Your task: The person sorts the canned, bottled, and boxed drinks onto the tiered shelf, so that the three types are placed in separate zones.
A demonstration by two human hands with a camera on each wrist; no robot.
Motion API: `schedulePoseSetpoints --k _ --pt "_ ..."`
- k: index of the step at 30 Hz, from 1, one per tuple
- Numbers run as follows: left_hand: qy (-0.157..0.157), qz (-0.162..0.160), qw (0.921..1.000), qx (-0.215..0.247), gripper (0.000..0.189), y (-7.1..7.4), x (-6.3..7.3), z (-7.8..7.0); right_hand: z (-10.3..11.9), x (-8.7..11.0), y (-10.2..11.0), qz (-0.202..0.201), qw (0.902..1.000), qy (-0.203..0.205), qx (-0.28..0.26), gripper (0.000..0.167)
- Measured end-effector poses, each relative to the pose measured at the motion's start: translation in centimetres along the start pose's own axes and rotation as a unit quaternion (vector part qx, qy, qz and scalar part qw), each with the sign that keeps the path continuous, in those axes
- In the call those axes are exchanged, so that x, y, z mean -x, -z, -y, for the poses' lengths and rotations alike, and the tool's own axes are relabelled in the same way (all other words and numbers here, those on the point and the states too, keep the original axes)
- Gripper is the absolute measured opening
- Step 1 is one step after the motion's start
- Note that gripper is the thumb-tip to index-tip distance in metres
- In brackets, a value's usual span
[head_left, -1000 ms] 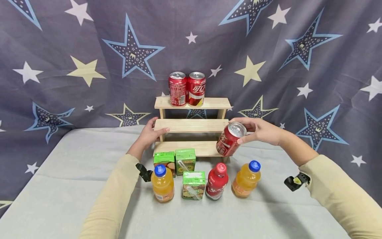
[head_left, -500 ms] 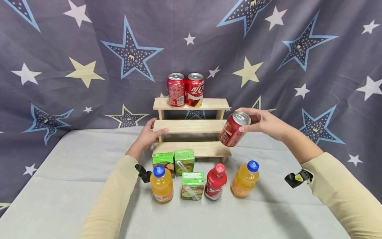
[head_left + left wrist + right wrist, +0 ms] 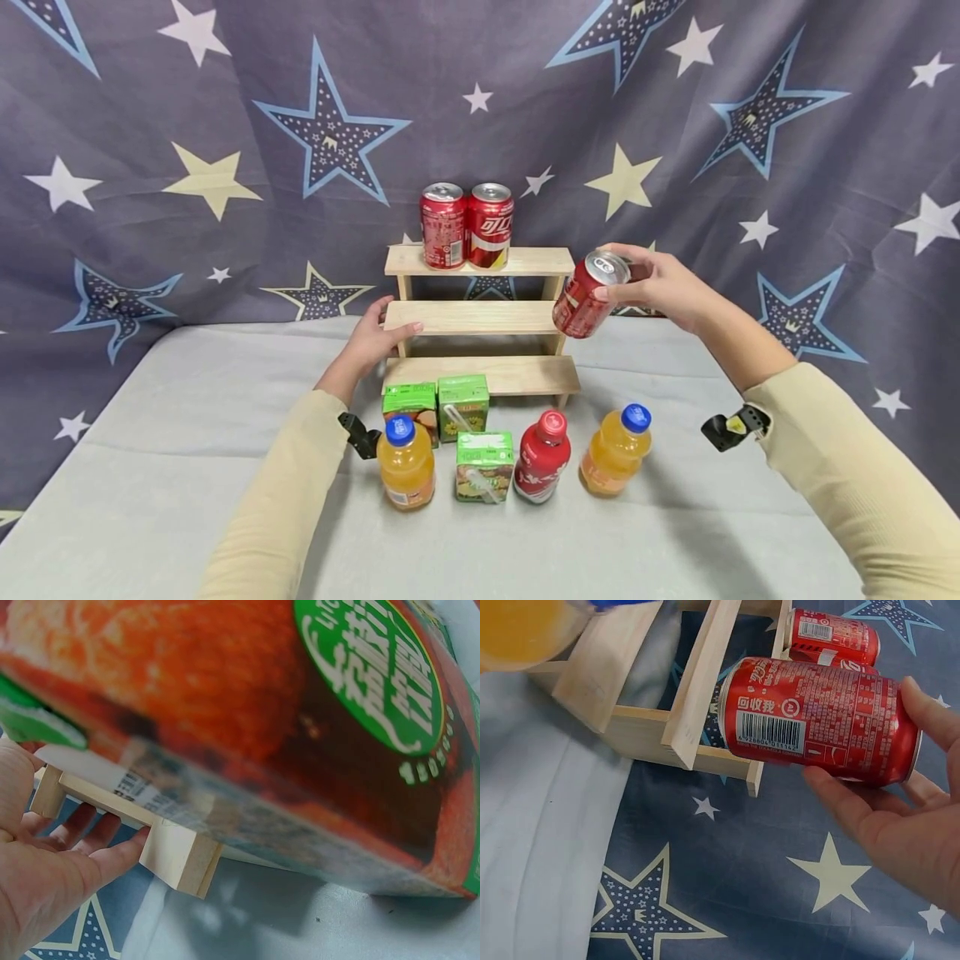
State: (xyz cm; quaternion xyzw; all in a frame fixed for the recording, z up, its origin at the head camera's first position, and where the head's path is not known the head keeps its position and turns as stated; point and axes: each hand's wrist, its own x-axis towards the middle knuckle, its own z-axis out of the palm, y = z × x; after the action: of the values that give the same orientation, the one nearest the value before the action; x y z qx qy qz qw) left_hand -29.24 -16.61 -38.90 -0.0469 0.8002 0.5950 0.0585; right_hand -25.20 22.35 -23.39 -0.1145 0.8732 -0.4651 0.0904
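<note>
My right hand point(image 3: 660, 287) grips a red soda can point(image 3: 585, 300) near its top. The can is tilted and held in the air by the right end of the wooden tiered shelf point(image 3: 480, 317). In the right wrist view the can point(image 3: 817, 720) shows its barcode, with fingers and thumb around its top end. My left hand point(image 3: 378, 333) holds the left end of the shelf's middle step, thumb on top; in the left wrist view its fingers reach round the wood point(image 3: 176, 855). Two more soda cans, a left one point(image 3: 443, 227) and a right one point(image 3: 491, 227), stand side by side on the top step.
In front of the shelf stand green juice boxes point(image 3: 484, 471), a red bottle point(image 3: 542, 458) and two orange-juice bottles, left point(image 3: 407, 471) and right point(image 3: 615, 454). A carton point(image 3: 225, 712) fills much of the left wrist view. A starry curtain point(image 3: 225, 100) hangs behind.
My right hand has raised the soda can from beside the bottom step to about the height of the middle step and above. My left hand stays on the shelf.
</note>
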Motion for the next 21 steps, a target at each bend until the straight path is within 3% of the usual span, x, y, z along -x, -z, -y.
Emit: schedulePoseSetpoints --k 21 --pt "-0.003 0.002 1.0 -0.002 0.091 0.0 0.0 0.0 3.4 -4.1 -0.7 -0.054 0.9959 -0.045 -0.057 0.062"
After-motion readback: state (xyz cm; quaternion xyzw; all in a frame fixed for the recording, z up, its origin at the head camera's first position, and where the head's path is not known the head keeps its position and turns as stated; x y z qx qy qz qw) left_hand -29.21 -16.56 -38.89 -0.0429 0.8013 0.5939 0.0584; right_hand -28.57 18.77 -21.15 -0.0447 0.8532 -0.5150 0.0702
